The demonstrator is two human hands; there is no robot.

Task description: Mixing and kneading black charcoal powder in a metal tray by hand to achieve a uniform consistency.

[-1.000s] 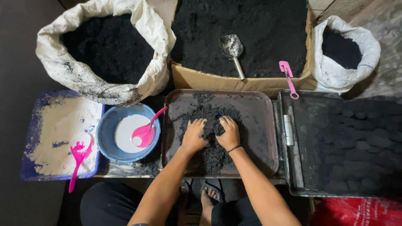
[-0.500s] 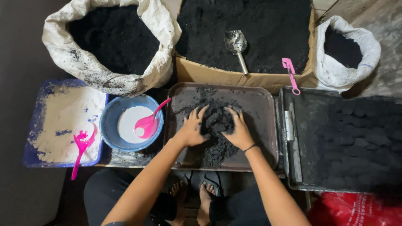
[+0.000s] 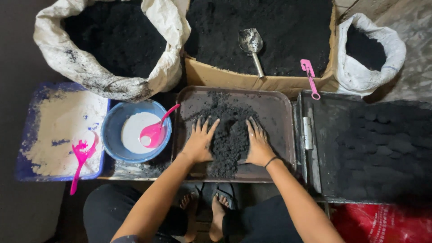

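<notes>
Far left: blue tray (image 3: 27, 135) dusted with pale powder, a pink fork-like tool (image 3: 81, 155) lying across its right part, handle hanging past the near edge.
Upper left: large white sack (image 3: 108, 76), mouth rolled open, filled with black powder.
Bowl: blue bowl (image 3: 114, 135) just right of the blue tray, holding white powder; a pink spoon (image 3: 155, 130) rests in it, handle leaning over the rim toward the brown tray.
Centre: brown tray (image 3: 279, 117), rectangular, with a heap of black mixture (image 3: 227, 135) piled along its middle.
Left hand: left hand (image 3: 199, 144) lies palm down on the left flank of the heap, fingers (image 3: 202, 126) spread open and pressed against the mixture, gripping nothing.
Right hand: right hand (image 3: 258, 146) lies palm down on the right flank of the heap, fingers open and flat; a dark band circles the wrist.
Behind: cardboard box (image 3: 252, 81) full of black powder, a metal scoop (image 3: 251, 45) lying on it; a pink scraper (image 3: 310, 78) hangs over the box's front edge.
Upper right: small white sack (image 3: 387, 49) of black powder.
Right: dark tray (image 3: 324, 126) beside the brown tray, carrying rows of black lumps (image 3: 382, 144).
Below: bare feet (image 3: 218, 211) in sandals between the knees.
</notes>
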